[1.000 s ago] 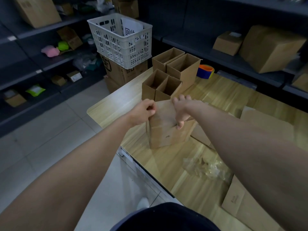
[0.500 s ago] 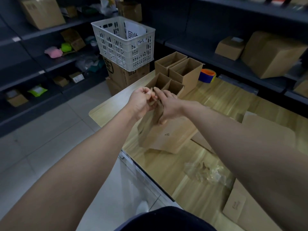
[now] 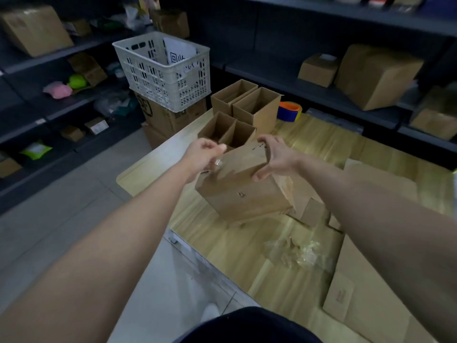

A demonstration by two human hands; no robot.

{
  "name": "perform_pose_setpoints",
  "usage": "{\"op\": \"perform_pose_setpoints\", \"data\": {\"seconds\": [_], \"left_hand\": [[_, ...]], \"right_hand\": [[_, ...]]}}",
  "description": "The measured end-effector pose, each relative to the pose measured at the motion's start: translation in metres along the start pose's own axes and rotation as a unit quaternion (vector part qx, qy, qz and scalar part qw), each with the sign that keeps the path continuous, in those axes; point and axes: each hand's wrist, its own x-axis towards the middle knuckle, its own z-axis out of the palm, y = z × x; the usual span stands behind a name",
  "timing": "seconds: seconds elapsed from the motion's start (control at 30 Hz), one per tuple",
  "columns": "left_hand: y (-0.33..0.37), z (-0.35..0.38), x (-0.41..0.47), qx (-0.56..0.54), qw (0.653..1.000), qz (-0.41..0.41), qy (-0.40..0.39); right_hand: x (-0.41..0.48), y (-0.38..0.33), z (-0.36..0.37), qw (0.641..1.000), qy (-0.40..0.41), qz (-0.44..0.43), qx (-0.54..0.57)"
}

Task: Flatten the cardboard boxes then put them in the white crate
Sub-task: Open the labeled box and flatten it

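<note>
Two hands hold one cardboard box (image 3: 242, 194) tilted above the table's (image 3: 210, 246) left edge, long axis roughly left-right. Left hand (image 3: 202, 157) pinches its left corner, right hand (image 3: 274, 157) grips the far corner. White crate (image 3: 158, 80) past the far-left corner holds a printed sheet (image 3: 181, 52).

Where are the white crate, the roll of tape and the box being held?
white crate (image 3: 148, 75), head view, near side wall.
tape roll (image 3: 286, 115), head view, blue side.
held box (image 3: 242, 194), head view, broad front face.
</note>
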Motion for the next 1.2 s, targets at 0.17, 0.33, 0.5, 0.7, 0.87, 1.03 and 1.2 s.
{"op": "perform_pose_setpoints", "data": {"seconds": [0.17,0.33,0.5,0.7,0.87,1.03,1.2], "left_hand": [[0.003,0.028,0.002,0.146,0.988,0.047,-0.03],[-0.002,0.024,0.0,0.225,0.974,0.013,-0.011],[0.014,0.043,-0.004,0.259,0.964,0.053,-0.018],[0.02,0.056,-0.023,0.08,0.991,0.055,-0.094],[0.019,0.049,-0.021,0.017,0.998,0.052,-0.032],[0.003,0.028,-0.005,0.009,0.987,-0.009,0.163],[0.01,0.053,0.007,-0.053,0.969,-0.031,0.239]], "right_hand": [[-0.004,0.005,0.002,1.0,0.004,-0.001,0.008],[-0.012,0.012,-0.009,0.997,-0.024,0.014,-0.068],[-0.017,-0.011,-0.009,0.925,-0.027,0.023,-0.377],[-0.018,-0.003,0.026,0.93,-0.087,0.019,-0.357],[-0.016,0.019,0.032,0.941,-0.054,-0.017,-0.335],[-0.018,0.024,0.002,0.951,0.016,-0.027,-0.309],[-0.028,0.021,-0.027,0.948,0.058,-0.046,-0.311]]}}
